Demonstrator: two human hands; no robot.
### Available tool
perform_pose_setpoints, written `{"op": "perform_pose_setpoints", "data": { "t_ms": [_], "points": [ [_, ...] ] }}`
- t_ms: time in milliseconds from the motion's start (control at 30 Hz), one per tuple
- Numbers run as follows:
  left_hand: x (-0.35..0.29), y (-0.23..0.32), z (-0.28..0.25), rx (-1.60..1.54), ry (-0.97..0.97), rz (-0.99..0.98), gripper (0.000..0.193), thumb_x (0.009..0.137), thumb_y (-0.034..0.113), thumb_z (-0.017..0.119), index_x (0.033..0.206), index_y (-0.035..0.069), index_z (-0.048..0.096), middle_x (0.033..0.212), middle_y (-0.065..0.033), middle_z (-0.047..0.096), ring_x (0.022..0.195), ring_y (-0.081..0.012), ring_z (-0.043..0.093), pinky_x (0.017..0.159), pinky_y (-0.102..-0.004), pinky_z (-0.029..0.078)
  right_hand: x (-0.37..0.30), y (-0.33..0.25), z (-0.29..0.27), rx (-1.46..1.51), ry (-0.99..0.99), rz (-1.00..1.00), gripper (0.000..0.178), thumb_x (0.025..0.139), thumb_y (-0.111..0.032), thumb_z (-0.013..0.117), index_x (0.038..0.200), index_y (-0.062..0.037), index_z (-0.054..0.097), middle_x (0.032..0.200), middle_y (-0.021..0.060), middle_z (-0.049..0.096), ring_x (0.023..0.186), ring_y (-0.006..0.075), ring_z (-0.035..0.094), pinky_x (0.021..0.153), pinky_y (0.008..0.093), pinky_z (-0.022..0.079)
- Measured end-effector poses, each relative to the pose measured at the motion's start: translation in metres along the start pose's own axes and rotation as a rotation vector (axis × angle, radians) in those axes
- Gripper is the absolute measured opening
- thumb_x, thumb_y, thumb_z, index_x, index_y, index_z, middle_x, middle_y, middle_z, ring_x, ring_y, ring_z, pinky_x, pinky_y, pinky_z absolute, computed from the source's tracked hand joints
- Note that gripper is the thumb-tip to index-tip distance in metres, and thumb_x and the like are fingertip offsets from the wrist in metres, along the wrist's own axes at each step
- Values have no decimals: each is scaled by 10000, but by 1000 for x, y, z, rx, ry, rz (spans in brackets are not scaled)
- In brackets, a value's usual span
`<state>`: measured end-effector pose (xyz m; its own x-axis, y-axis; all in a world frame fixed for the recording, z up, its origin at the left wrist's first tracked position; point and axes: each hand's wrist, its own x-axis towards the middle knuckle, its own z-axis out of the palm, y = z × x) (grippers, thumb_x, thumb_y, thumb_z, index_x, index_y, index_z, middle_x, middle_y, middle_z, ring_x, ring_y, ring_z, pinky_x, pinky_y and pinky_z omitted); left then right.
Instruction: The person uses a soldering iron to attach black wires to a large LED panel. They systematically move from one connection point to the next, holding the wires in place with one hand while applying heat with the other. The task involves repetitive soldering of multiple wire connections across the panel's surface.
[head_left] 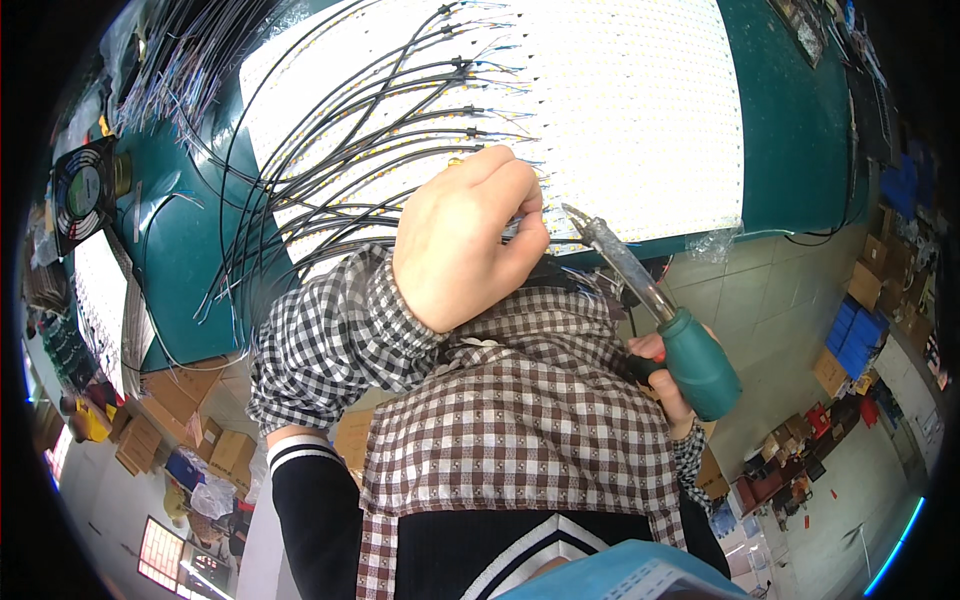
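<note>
My right hand (pixel 674 393) is wrapped round the green handle of a soldering iron (pixel 698 362), largely hidden behind it. The iron's metal tip slants up and left, close to my left fingers but apart from them. My left hand (pixel 465 240) is closed in a pinch over the edge of a white panel (pixel 640 130) dotted with rows of small yellowish spots. What its fingers grip is hidden. Several black cables (pixel 370 105) lie curved across the panel, their thin coloured wire ends reaching its middle; some pass under my left hand.
The panel lies on a green table (pixel 800 130). A bundle of stripped wires (pixel 185 65) lies at the far left, above a black fan (pixel 84 190). More white panels (pixel 105 300) are stacked at the left edge. Clear plastic (pixel 712 242) lies at the panel's near right corner. Cardboard boxes (pixel 870 270) stand on the floor.
</note>
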<state>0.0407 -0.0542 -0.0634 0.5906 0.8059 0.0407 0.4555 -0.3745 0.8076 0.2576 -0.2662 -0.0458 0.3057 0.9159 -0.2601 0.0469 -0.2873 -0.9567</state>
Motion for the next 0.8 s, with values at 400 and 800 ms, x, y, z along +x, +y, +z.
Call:
{"op": "perform_pose_setpoints", "data": {
  "t_ms": [400, 800],
  "points": [
    [-7, -5, 10, -45, 3, -24, 152, 795, 110, 666, 897, 27, 591, 864, -178, 592, 802, -397, 624, 689, -465, 528, -3, 19, -27, 114, 79, 47, 315, 935, -143, 624, 1136, 100, 622, 977, 162, 691, 871, 238, 674, 846, 378, 579],
    [-21, -8, -16, 161, -158, 135, 257, 790, 76, 662, 1037, 54, 593, 992, -145, 566, 887, -338, 634, 738, -435, 527, 37, 20, -36, 492, -30, -41, 550, 1022, -310, 540, 1396, 88, 464, 993, 110, 576, 908, 215, 569, 868, 441, 536]
  ]
}}
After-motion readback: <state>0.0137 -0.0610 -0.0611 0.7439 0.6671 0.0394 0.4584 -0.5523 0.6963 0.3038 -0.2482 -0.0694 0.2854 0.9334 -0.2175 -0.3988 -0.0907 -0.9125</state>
